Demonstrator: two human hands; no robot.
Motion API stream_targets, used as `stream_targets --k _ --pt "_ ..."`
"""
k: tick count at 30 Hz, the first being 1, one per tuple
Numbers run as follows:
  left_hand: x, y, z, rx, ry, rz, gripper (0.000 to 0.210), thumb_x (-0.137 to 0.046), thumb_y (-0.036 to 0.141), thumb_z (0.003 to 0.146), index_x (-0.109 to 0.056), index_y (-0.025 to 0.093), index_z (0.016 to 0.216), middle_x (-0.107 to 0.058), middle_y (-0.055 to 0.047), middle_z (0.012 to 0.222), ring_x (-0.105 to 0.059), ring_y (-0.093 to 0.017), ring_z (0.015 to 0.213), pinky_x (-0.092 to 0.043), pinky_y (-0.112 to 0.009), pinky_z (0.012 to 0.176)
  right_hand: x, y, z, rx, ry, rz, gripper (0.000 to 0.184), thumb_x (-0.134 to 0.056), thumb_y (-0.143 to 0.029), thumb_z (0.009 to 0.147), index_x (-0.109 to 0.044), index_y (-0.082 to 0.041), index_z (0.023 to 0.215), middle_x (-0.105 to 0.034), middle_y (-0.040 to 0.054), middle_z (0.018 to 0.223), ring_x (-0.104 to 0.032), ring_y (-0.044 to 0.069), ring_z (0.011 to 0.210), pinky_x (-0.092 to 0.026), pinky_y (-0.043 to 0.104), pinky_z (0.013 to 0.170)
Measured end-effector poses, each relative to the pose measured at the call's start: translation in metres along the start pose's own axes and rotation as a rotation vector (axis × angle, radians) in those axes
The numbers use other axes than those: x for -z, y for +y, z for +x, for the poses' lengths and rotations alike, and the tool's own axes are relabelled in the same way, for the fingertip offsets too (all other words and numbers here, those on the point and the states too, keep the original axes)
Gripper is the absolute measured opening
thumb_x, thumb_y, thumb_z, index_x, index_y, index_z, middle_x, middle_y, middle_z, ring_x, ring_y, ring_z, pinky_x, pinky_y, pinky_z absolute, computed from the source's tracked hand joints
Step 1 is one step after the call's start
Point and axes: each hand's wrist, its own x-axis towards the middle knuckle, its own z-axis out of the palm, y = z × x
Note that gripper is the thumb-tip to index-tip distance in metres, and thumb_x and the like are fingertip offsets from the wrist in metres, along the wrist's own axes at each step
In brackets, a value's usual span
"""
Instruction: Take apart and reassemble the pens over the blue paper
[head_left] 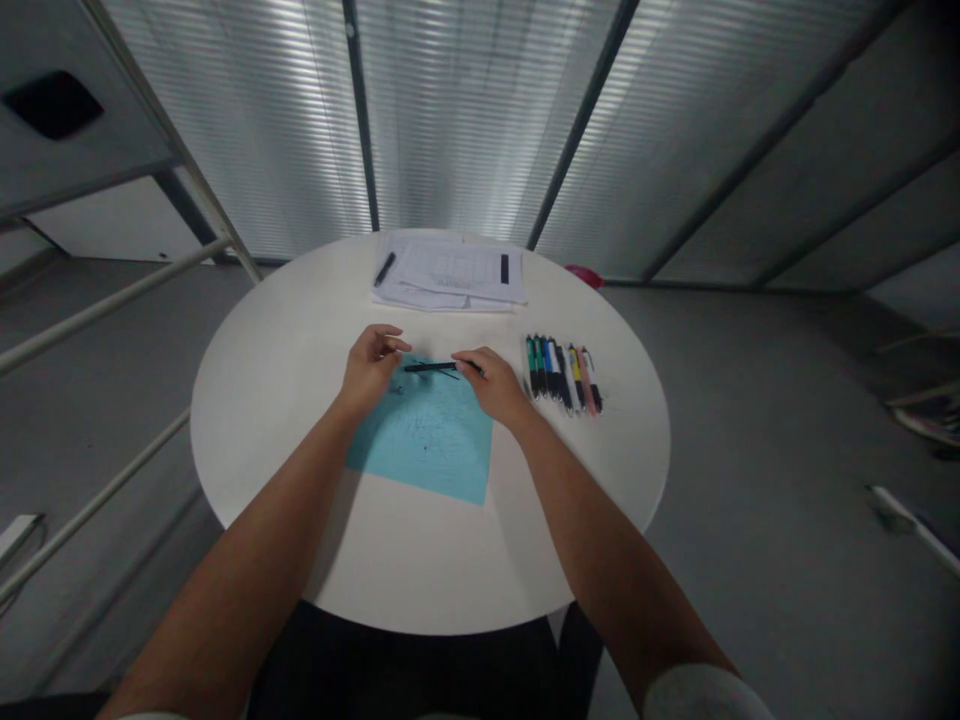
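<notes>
My right hand (491, 381) pinches a slim black pen (429, 367), held level above a light blue sheet of paper (427, 440). To its left is my left hand (373, 367), fingers loosely curved and apart, close to the pen's left end; I see nothing held in it. A thin dark line, a refill or a shadow, shows just under the pen. Small dark bits (396, 390) lie on the sheet near my left hand, too small to name. Dark scribbles cover part of the sheet.
A row of several pens (562, 375) lies right of my right hand on the round white table (420, 560). At the far edge are stacked printed papers (450, 272) with a black pen (385, 268) on top. A white metal frame (112, 308) stands at left.
</notes>
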Motion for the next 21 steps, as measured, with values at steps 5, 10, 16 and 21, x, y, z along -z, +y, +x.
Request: stream_targets --k 5,10,16,21 --pt "0.007 -0.006 0.006 0.037 0.14 -0.058 0.03 -0.06 0.013 0.061 -0.061 0.023 0.089 -0.063 -0.001 0.078 -0.056 -0.014 0.067 -0.042 -0.027 0.058 0.0 0.001 0.0 -0.014 0.025 0.043 0.021 -0.053 -0.031 0.093 -0.071 -0.025 0.101 -0.069 0.0055 0.1 -0.064 0.019 0.097 -0.048 0.035 0.091" --pt "0.008 -0.006 0.007 0.069 0.194 -0.118 0.029 -0.058 0.013 0.059 -0.061 0.024 0.086 -0.061 0.0 0.077 -0.05 -0.011 0.06 -0.038 -0.025 0.055 0.001 -0.001 0.003 -0.114 0.111 0.16 0.022 -0.055 -0.036 0.089 -0.071 -0.023 0.096 -0.07 0.0046 0.098 -0.063 0.019 0.094 -0.047 0.035 0.088" --pt "0.007 -0.007 0.007 0.066 0.177 -0.059 0.03 -0.058 0.013 0.058 -0.061 0.023 0.086 -0.061 0.0 0.077 -0.051 -0.012 0.062 -0.039 -0.025 0.056 0.007 0.002 0.011 -0.421 0.252 0.664 0.032 -0.062 -0.048 0.08 -0.068 -0.023 0.098 -0.069 0.0013 0.087 -0.057 0.012 0.067 -0.047 0.028 0.066" --pt "0.005 -0.003 0.005 0.092 0.163 -0.015 0.024 -0.057 0.015 0.059 -0.062 0.021 0.082 -0.061 -0.001 0.076 -0.051 -0.013 0.063 -0.039 -0.026 0.057 0.013 0.0 0.012 -0.547 0.287 0.962 0.04 -0.069 -0.055 0.071 -0.061 -0.024 0.095 -0.069 0.0023 0.09 -0.055 0.01 0.064 -0.046 0.025 0.059"
